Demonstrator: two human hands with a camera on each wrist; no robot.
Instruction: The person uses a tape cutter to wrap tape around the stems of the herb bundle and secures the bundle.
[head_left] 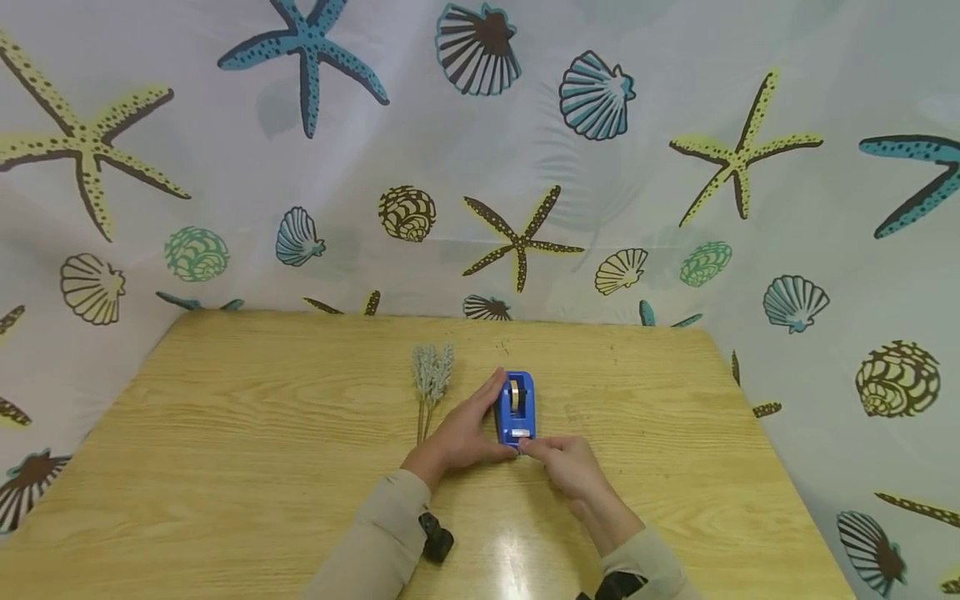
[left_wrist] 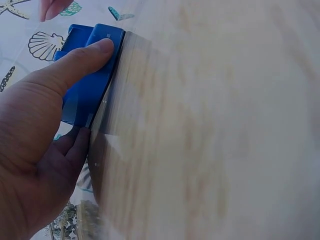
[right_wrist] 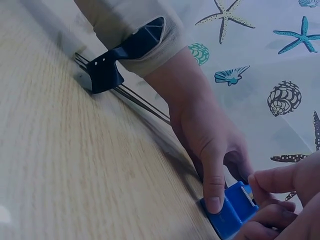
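A blue tape dispenser (head_left: 529, 400) stands on the wooden table, a roll of tape (head_left: 514, 396) in its upper well. My left hand (head_left: 465, 435) grips it from the left, thumb across the near end and fingers along the side. Its serrated cutter (right_wrist: 247, 195) shows in the right wrist view. Right at that cutter, my right hand (head_left: 573, 468) holds thumb and index finger together, pinching the end of the tape; the clear strip itself barely shows between the fingertips.
Dried flowers (head_left: 432, 372) on thin stems lie just left of the dispenser, partly behind my left forearm. The wooden table (head_left: 247, 433) reaches back to a hanging cloth (head_left: 345, 158) printed with starfish and shells. Each wrist carries a black camera mount.
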